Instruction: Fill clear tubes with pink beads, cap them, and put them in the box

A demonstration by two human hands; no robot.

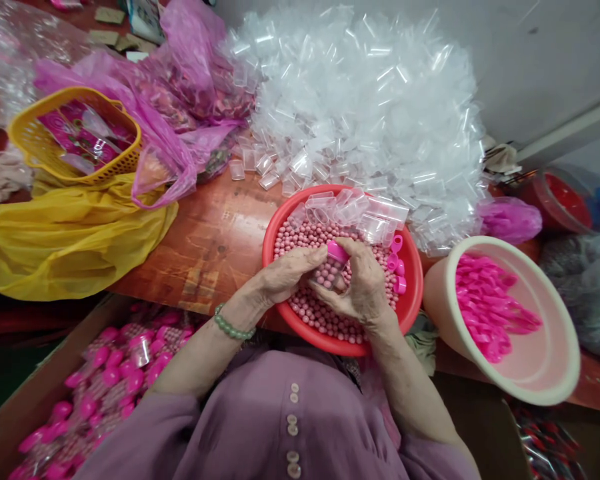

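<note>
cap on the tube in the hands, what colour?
Bright pink cap on the clear tube; shows best in the head view.

Nothing legible anywhere here. The pink packets [77, 133] in the yellow basket [27, 143] carry some print, but it's too small and blurred to read. The capped tube [333, 263], held between the left hand [290, 272] and right hand [364, 285], shows no readable lettering.

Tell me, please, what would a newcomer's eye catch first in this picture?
Most striking is the huge heap of clear plastic vials at the top centre, spilling towards the red bowl of pink balls in the middle. Over that bowl the left hand and right hand together hold a small tube with a pink cap. To the right, a cream basin holds bright pink caps.
</note>
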